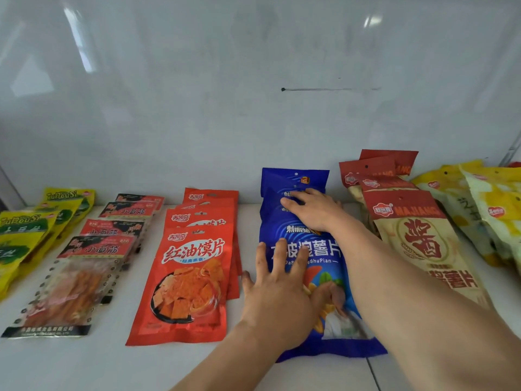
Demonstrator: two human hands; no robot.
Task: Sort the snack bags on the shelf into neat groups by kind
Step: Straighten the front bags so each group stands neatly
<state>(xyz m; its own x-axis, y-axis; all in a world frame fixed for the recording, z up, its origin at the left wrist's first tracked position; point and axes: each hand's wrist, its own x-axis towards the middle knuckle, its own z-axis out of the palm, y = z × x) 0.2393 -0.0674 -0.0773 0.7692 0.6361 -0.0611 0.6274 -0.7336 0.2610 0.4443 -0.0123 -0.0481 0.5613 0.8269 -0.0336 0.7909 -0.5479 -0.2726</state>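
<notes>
Head view, single frame. Both hands lay flat on the blue chip bags [304, 342], a small overlapped stack in the middle of the white shelf [84, 368]. Left hand [277, 294] pressed the front bag with fingers spread wide; thumb tucked against the bag face. Right hand [310, 210] reached further back, fingers extended and resting on the rear blue bag. Neither hand appeared to grip anything, though the right fingertips were partly lost against the dark print, so a light pinch could not be ruled out.

Judged step: squaring the blue stack into its own column. To do it well, slide the bags with flat palms, not lifting, keep their edges parallel to the red bags [186, 280] just to the left, and leave a gap on both sides so kinds stay distinct. The cream-and-red bags [423, 249] on the right sat very near the right forearm; a careless sweep would likely skew them.

Materials: blue bags glossy film, puffy, likely slippery on each other. Red bags flat, stiff-looking, fanned in a row. The clear-windowed bags [70, 283] were thin and limp, with strips visible inside. Green-yellow bags [25, 235] at far left and pale yellow bags [479, 210] at far right were crinkled. Shelf surface smooth; back wall glossy white.
</notes>
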